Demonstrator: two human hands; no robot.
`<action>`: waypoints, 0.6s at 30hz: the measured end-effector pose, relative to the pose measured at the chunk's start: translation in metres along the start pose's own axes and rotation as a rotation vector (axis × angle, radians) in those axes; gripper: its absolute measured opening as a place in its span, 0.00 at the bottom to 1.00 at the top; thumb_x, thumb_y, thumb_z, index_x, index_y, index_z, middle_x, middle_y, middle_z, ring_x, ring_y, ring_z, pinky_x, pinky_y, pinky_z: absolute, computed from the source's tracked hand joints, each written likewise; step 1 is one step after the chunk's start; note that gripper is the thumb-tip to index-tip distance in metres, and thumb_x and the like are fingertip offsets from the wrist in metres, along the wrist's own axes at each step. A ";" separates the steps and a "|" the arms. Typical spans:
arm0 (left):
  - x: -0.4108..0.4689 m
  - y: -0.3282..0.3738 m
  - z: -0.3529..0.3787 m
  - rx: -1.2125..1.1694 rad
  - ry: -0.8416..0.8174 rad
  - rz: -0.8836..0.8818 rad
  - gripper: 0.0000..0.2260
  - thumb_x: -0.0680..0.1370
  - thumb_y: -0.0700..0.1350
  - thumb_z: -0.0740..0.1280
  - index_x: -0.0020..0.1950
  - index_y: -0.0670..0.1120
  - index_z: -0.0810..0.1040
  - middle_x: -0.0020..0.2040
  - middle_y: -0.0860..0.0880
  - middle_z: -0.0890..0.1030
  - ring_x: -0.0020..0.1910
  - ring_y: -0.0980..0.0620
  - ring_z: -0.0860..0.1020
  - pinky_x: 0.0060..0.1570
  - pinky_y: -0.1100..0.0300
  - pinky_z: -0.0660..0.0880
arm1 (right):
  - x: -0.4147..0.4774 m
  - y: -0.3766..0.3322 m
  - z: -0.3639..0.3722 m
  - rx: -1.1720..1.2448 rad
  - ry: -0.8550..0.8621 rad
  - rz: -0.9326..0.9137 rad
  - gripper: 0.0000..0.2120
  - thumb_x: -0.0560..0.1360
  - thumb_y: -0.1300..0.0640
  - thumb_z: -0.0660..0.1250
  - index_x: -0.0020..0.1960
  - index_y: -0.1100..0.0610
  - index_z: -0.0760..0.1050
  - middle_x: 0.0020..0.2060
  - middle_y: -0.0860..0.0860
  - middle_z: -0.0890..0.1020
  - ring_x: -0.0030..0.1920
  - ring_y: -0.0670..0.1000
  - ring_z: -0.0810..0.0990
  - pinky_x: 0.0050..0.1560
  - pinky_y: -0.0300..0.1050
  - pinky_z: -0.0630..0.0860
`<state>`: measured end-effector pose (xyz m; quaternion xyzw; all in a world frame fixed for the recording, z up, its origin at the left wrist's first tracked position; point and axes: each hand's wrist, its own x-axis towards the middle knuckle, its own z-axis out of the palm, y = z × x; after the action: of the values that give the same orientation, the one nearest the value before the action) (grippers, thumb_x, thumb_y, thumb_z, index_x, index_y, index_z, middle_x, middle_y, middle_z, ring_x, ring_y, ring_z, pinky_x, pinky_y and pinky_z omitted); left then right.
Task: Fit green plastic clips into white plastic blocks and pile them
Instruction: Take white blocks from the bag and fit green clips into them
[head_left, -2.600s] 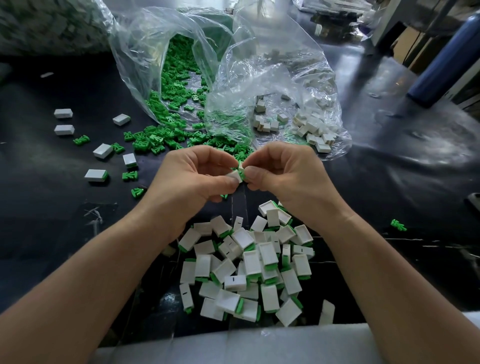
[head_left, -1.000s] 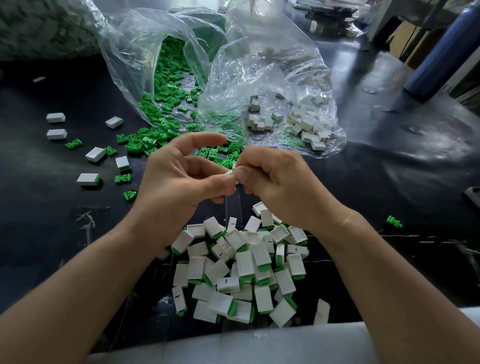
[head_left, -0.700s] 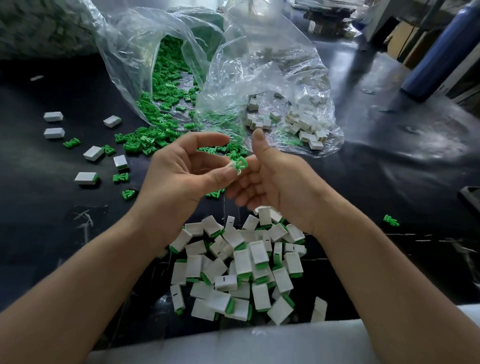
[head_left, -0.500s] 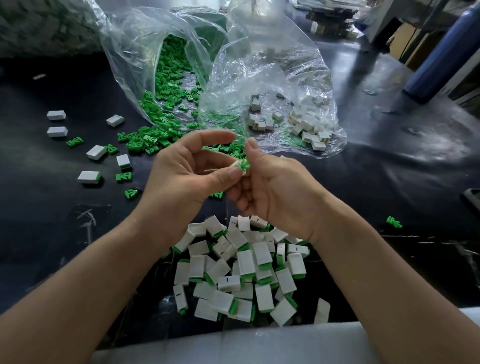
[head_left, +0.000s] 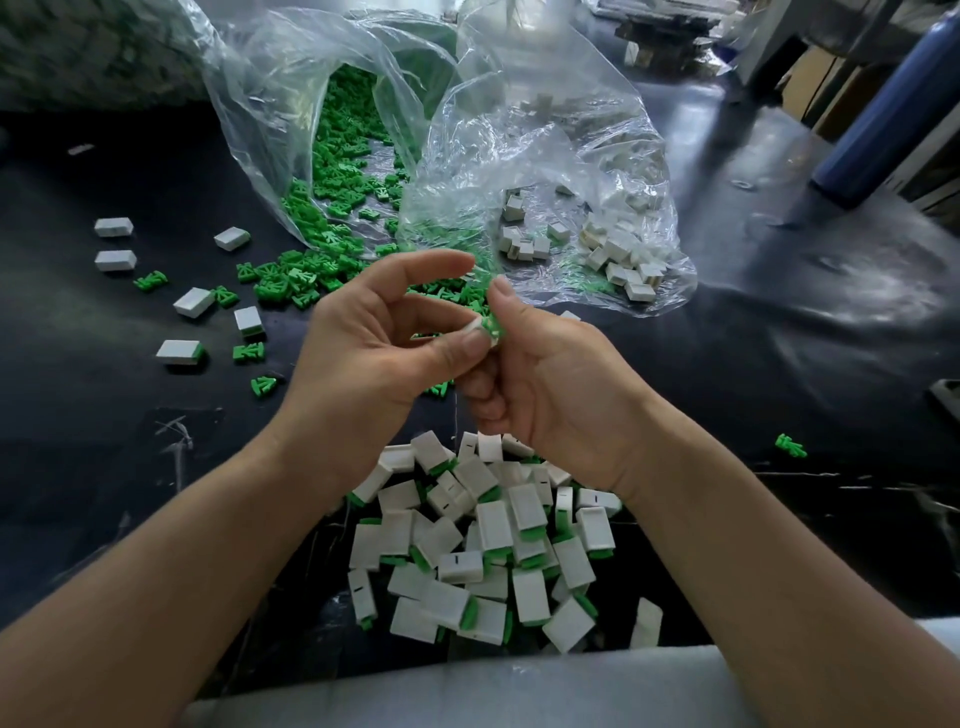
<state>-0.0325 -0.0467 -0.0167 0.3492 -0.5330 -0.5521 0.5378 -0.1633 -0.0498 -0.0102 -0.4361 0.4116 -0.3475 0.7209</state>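
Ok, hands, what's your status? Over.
Left hand pinches white block. Right hand pinches green clip at its end. Finished pile below, nothing blocking.

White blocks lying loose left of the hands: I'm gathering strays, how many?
6: two far-left blocks; one block by the clip bag; two mid-left blocks; nearest block, clip fitted. The left arm may hide more.

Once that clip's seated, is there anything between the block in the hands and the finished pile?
Nothing visible. The left hand pinches the white block, the right hand pinches the green clip at its end, and the pile of finished blocks lies just below them, nearer the person, with only open space between.
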 end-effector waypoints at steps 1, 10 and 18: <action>0.000 0.000 0.000 -0.004 0.003 0.002 0.18 0.64 0.37 0.69 0.53 0.45 0.76 0.33 0.48 0.82 0.29 0.52 0.79 0.32 0.61 0.78 | 0.000 0.000 -0.001 -0.007 -0.005 0.003 0.22 0.79 0.42 0.49 0.36 0.56 0.68 0.25 0.49 0.70 0.25 0.45 0.66 0.28 0.37 0.65; -0.001 0.004 0.001 -0.039 0.015 -0.053 0.15 0.65 0.39 0.68 0.51 0.43 0.77 0.34 0.48 0.83 0.31 0.49 0.79 0.34 0.57 0.79 | -0.001 0.001 -0.002 -0.190 0.056 -0.047 0.21 0.78 0.43 0.53 0.37 0.57 0.72 0.24 0.47 0.74 0.25 0.44 0.68 0.26 0.34 0.65; -0.001 0.004 0.002 -0.056 0.004 -0.054 0.14 0.64 0.36 0.66 0.49 0.43 0.77 0.34 0.47 0.83 0.28 0.49 0.78 0.31 0.59 0.77 | 0.000 0.002 -0.003 -0.270 0.066 -0.072 0.21 0.77 0.41 0.53 0.36 0.55 0.72 0.24 0.46 0.75 0.25 0.44 0.69 0.26 0.33 0.66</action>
<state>-0.0332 -0.0444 -0.0126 0.3493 -0.5066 -0.5803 0.5335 -0.1658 -0.0502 -0.0126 -0.5319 0.4621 -0.3288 0.6288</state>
